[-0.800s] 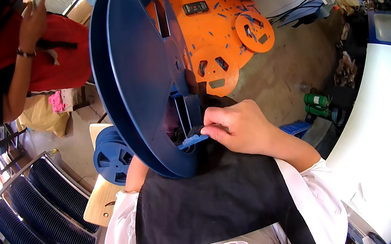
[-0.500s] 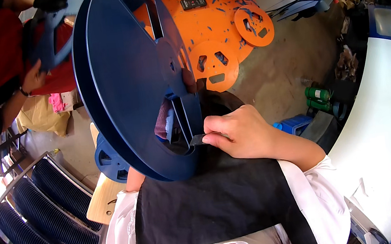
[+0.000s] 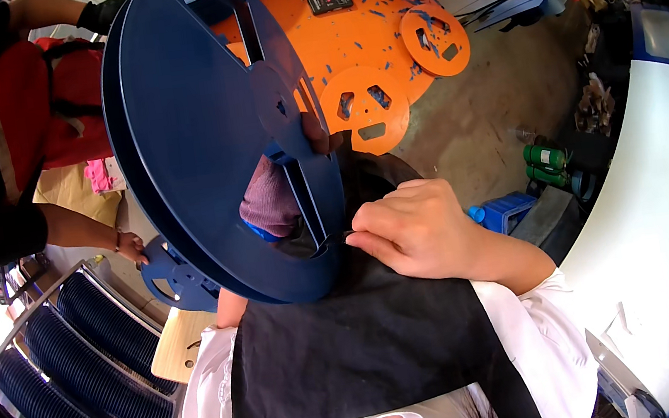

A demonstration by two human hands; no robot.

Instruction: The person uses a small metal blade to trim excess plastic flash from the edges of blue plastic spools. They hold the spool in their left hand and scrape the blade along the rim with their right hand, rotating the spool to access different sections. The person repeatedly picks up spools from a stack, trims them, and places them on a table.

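Note:
A large dark blue reel (image 3: pixel 201 142) with two round flanges and cut-out windows is held tilted in front of me. My left hand (image 3: pixel 268 196), in what looks like a purplish knit glove, shows through a window, with fingertips at the reel's right edge. It is closed on the reel, partly hidden behind it. My right hand (image 3: pixel 421 232) pinches a small, thin dark blade-like piece (image 3: pixel 338 240) between thumb and finger. Its tip meets the lower edge of the window beside my hand.
Orange discs (image 3: pixel 372 108) lie on an orange table (image 3: pixel 285 6) strewn with blue shavings, near a small black device (image 3: pixel 330 1). A co-worker's hand (image 3: pixel 132 247) touches a smaller blue reel (image 3: pixel 167 271) at left. A rack (image 3: pixel 77 357) of dark discs stands lower left; a white surface (image 3: pixel 642 196) curves along the right.
The big reel has shifted slightly left, showing more of my left hand through its window. The blade-like piece has turned to look thinner. The co-worker's hand has dropped to the smaller reel.

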